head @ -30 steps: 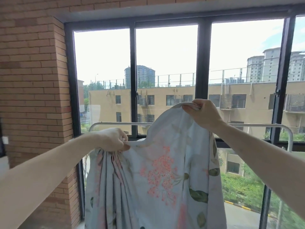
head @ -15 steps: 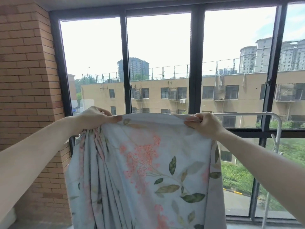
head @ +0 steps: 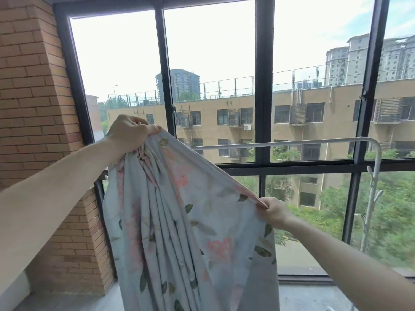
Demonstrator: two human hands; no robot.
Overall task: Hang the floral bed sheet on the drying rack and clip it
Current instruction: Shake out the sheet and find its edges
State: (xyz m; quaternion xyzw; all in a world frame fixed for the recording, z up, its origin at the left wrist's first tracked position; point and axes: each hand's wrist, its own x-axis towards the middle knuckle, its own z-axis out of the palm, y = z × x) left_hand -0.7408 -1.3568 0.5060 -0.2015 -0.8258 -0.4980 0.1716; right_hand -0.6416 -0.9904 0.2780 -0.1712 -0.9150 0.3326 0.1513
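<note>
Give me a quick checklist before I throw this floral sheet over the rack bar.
1. Left hand grips the bunched floral sheet: ok.
2. Right hand pinches the sheet's edge: ok.
3. Sheet lifted above the rack bar: not ok; the left hand is above it, the right hand is below it.
4. Sheet spread flat: not ok, it is gathered in folds under the left hand.
5. Bar free of other laundry: ok on the visible stretch; the left part is hidden behind the sheet.
6. Clips within reach: cannot tell, none in view.
</note>
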